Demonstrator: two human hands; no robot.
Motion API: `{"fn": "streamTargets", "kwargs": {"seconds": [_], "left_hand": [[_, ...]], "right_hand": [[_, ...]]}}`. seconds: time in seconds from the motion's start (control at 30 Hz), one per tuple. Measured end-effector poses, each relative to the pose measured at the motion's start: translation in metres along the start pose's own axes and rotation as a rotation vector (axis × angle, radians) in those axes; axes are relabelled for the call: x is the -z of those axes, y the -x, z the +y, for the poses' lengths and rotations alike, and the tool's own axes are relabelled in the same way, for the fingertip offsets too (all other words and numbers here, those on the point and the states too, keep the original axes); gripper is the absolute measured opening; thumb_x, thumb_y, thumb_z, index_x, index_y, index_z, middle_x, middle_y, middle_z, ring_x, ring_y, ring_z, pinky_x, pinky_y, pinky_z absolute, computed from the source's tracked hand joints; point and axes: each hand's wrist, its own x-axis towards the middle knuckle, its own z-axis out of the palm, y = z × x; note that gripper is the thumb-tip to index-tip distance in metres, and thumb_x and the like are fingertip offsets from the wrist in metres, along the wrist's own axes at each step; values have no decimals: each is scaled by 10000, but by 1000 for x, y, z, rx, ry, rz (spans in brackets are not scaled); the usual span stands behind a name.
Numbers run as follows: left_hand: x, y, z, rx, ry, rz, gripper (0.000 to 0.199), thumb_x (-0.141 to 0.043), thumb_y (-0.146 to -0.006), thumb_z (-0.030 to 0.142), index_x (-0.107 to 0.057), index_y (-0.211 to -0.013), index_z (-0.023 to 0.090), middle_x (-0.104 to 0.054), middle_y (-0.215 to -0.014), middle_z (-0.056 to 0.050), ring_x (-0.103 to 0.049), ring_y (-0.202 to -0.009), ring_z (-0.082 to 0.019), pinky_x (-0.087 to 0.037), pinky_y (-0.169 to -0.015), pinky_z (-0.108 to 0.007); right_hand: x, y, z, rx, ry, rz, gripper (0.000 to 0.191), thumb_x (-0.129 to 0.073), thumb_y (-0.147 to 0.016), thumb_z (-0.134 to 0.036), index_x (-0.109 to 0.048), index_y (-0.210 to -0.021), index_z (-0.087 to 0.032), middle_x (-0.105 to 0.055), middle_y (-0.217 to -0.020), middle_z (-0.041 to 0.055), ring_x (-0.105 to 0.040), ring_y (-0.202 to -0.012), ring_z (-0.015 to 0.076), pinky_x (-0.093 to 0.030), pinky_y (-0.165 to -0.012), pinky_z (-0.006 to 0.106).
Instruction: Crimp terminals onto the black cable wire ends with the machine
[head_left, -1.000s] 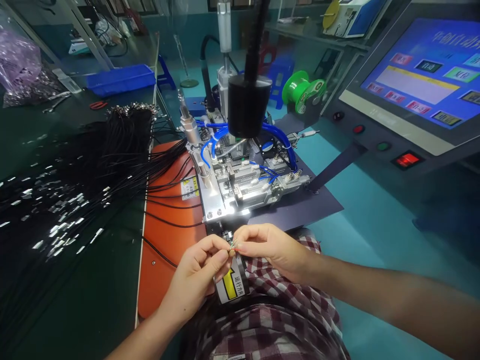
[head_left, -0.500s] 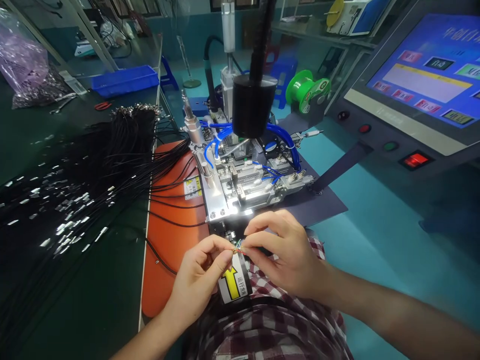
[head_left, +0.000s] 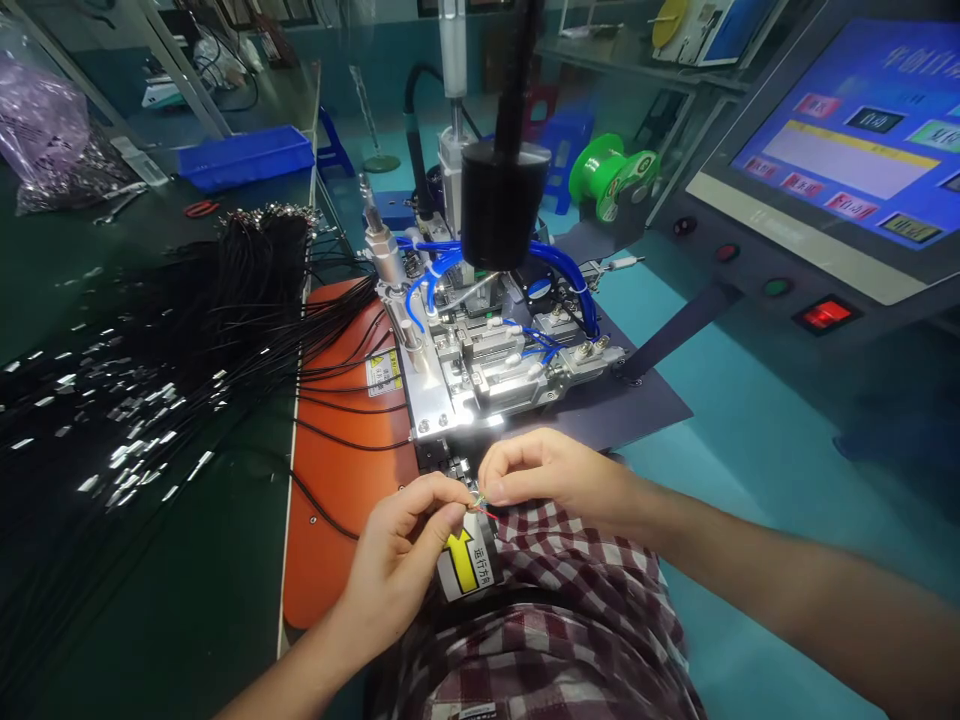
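Just in front of the machine, my left hand [head_left: 405,550] pinches the end of a cable between thumb and forefinger. Thin coloured wires [head_left: 487,514] fan out from that end; a red one points to the right, and greenish and pale ones lie above it. My right hand [head_left: 547,472] is closed at the fingertips on some of these wires. A black cable [head_left: 319,512] runs over the orange base and passes behind my left hand. Below the fingers sits a white label with a yellow arrow [head_left: 463,565].
The metal machine [head_left: 510,370] with blue air tubes stands ahead on an orange base [head_left: 330,560]. A large bundle of black cables [head_left: 255,260] covers the left table. A control panel [head_left: 847,150] rises at right. Behind are a blue tray [head_left: 247,160] and a green spool [head_left: 600,175].
My right hand has changed its grip: its fingers have folded in, and its thumb now presses at the wires' upper side. The red wire shows more. My left hand has hardly moved.
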Motion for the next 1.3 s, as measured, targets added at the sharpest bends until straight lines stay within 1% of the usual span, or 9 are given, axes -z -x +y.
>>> {"fn": "streamTargets", "kwargs": {"seconds": [0.17,0.23,0.5,0.67,0.87,0.93,1.13,1.23,1.3], "left_hand": [[1,0,-4,108,187,-50,201,-477,-912,326,-587,-815,188,-445,-650,23,-380,-591,-91,-321,-543,-202],[2,1,-6,171,274,-32,201,-479,-910,353,-572,-822,198,-422,-631,32,-350,-556,-81,-295,-515,-200],[4,-3,-7,212,391,-21,199,-506,-902,349,-567,-839,171,-453,-603,29,-315,-515,-61,-242,-478,-191],[3,-5,-10,248,405,-10,198,-512,-901,337,-551,-824,159,-454,-607,32,-288,-495,-44,-206,-452,-179],[1,-4,-9,285,415,19,192,-503,-906,344,-517,-810,178,-450,-586,51,-247,-449,-27,-175,-435,-172],[-2,-4,-8,295,446,37,190,-498,-909,341,-507,-809,179,-455,-574,58,-229,-426,-20,-169,-427,-173],[-11,-2,-9,280,468,159,188,-518,-896,327,-513,-796,168,-490,-572,51,-316,-421,-26,-208,-414,-169],[-11,-2,-9,282,383,173,223,-535,-883,341,-510,-757,159,-483,-528,52,-351,-407,-35,-239,-397,-164],[-10,-2,-9,302,348,162,219,-548,-871,350,-515,-769,160,-510,-531,45,-377,-396,-44,-245,-374,-161]], "right_hand": [[-8,-5,13,-227,-343,-76,60,-696,-655,-198,-673,-632,-147,-596,-647,-17,-472,-596,99,-357,-569,238],[-15,-4,17,-238,-402,-32,48,-685,-653,-189,-667,-639,-147,-581,-640,-18,-452,-584,97,-339,-552,234],[-20,0,14,168,-158,264,135,-644,-764,-259,-599,-683,-161,-560,-731,-10,-479,-687,129,-383,-648,265],[-26,-2,14,209,-55,285,90,-632,-770,-237,-616,-738,-154,-579,-718,-4,-482,-650,126,-380,-610,265],[-38,-7,20,173,-101,309,108,-608,-783,-214,-583,-698,-153,-549,-650,-14,-467,-593,116,-371,-559,252],[-43,-8,25,237,-2,394,117,-588,-800,-199,-565,-692,-161,-529,-643,-17,-465,-588,117,-370,-547,251],[-59,-11,49,641,601,711,120,-573,-818,-140,-560,-704,-173,-521,-680,-2,-481,-624,137,-373,-622,302],[-62,-12,58,653,635,762,120,-568,-830,-139,-566,-714,-170,-533,-681,5,-484,-621,140,-375,-622,307],[-58,-11,61,602,564,724,119,-569,-835,-143,-571,-719,-171,-544,-704,10,-501,-640,142,-391,-634,302]]}}
